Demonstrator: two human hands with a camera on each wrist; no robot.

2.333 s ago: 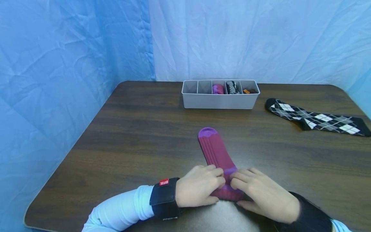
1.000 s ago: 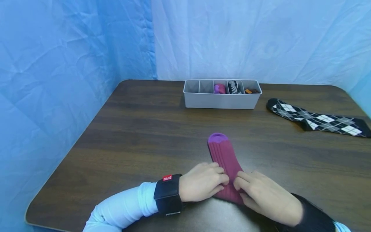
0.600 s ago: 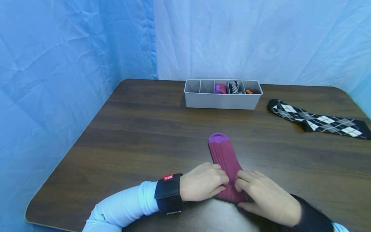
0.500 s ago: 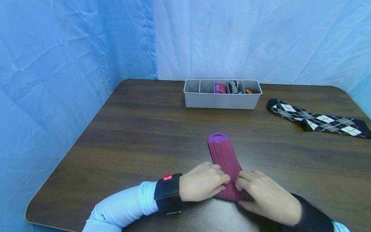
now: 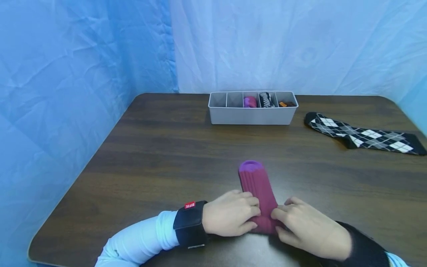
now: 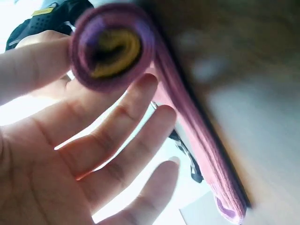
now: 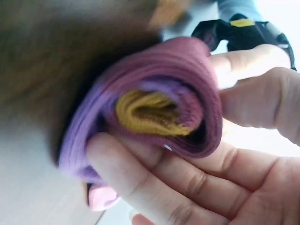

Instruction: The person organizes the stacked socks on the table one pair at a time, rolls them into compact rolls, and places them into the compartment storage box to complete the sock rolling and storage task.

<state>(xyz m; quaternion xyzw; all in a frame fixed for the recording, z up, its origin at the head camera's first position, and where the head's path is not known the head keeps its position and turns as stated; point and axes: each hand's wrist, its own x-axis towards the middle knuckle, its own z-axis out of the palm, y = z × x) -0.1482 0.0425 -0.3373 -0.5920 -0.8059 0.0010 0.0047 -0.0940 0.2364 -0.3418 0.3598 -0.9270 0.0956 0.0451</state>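
A maroon sock (image 5: 261,187) with a purple far end lies on the table, its near end rolled up. In the left wrist view the roll (image 6: 119,82) shows a spiral with a yellow core. My left hand (image 5: 230,214) holds the roll's left end, its thumb and fingers around it. At the other end, my right hand (image 5: 308,228) grips the roll between thumb and fingers; the right wrist view shows the yellow core (image 7: 145,112) inside maroon and purple layers. The flat part of the sock stretches away from both hands.
A grey divided box (image 5: 250,116) stands at the table's back, holding a purple-pink rolled sock (image 5: 250,102), a black-and-white one (image 5: 266,100) and a dark one with orange (image 5: 287,104). A black argyle sock (image 5: 363,135) lies flat at right. Blue sheeting (image 5: 83,55) surrounds the table.
The sock is rolled further: its flat part is shorter, and the purple bands near the hands have gone into the roll. The far purple end has come closer to the hands.
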